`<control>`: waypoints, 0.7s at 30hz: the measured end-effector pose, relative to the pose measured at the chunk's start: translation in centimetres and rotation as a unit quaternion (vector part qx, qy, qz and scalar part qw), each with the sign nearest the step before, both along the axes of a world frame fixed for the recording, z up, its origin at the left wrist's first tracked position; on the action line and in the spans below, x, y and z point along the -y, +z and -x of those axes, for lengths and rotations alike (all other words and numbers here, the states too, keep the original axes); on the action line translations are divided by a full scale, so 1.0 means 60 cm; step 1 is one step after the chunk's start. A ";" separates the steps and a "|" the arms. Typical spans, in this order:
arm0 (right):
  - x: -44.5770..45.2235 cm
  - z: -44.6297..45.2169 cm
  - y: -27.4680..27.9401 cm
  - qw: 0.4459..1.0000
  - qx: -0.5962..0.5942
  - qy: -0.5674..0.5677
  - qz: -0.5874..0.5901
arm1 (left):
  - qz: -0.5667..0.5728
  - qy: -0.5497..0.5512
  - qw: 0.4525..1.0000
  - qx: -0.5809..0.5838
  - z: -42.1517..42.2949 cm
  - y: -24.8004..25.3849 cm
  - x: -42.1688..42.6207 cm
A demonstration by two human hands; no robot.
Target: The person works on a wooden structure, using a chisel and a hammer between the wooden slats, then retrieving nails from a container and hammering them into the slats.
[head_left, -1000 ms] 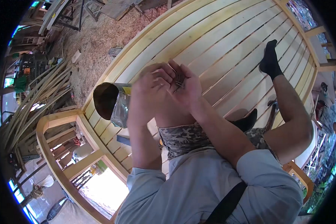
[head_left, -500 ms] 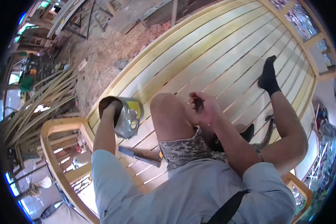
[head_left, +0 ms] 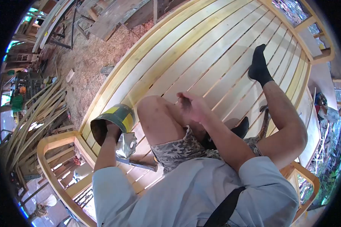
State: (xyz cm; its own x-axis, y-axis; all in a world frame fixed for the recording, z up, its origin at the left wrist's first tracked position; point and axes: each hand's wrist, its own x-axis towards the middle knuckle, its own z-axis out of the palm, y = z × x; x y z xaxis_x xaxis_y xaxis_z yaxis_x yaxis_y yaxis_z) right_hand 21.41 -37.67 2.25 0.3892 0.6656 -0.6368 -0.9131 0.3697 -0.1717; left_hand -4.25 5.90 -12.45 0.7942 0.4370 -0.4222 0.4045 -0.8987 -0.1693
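The operator's pale grey shirt (head_left: 193,193), crossed by a black strap (head_left: 227,204), occupies the nearest position, followed by camouflage shorts (head_left: 180,149). A dark flat tool (head_left: 138,163) lies on the slats to the left of the shorts. The right hand (head_left: 194,108) is positioned above the slats, just beside the bent left knee (head_left: 151,108); its fingers are curled inward, but shadow in the palm prevents determining whether the grip is fully closed or what it contains. The left hand (head_left: 113,130) is inserted into the mouth of a green-and-yellow can (head_left: 124,115); its fingers are concealed by the wall, so their state cannot be determined. The can is tilted, mouth toward the operator, on the slatted wooden platform (head_left: 212,56), left of the knee. A crumpled silvery piece (head_left: 127,145) adjoins the can. A hammer (head_left: 263,128) is located near the right shin, and a black sock (head_left: 258,68) covers the extended right foot. Beyond the platform edge, a shavings-covered floor (head_left: 89,72) extends to a pile of wood strips (head_left: 41,117) at left and boards (head_left: 117,19) farther away.
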 end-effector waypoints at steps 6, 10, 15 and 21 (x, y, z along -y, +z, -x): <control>0.037 -0.017 -0.014 0.993 0.086 0.011 0.077 | 0.034 0.048 0.997 -0.053 -0.035 0.053 0.071; 0.055 -0.031 0.000 0.994 0.098 -0.024 0.052 | 0.046 0.059 0.995 -0.065 -0.051 0.076 0.077; 0.070 -0.031 -0.005 0.991 0.132 -0.009 0.031 | 0.056 0.066 0.994 -0.072 -0.051 0.101 0.074; 0.091 -0.011 -0.025 0.997 0.059 -0.005 0.058 | 0.066 0.068 0.992 -0.082 -0.047 0.126 0.083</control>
State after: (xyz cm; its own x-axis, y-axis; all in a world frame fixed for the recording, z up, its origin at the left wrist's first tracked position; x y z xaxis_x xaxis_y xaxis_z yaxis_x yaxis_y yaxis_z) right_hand 22.07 -43.14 0.74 0.4719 0.5860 -0.6587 -0.8806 0.3501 -0.3194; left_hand -1.46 0.89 -4.86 0.6476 0.4674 -0.6018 0.5004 -0.8565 -0.1268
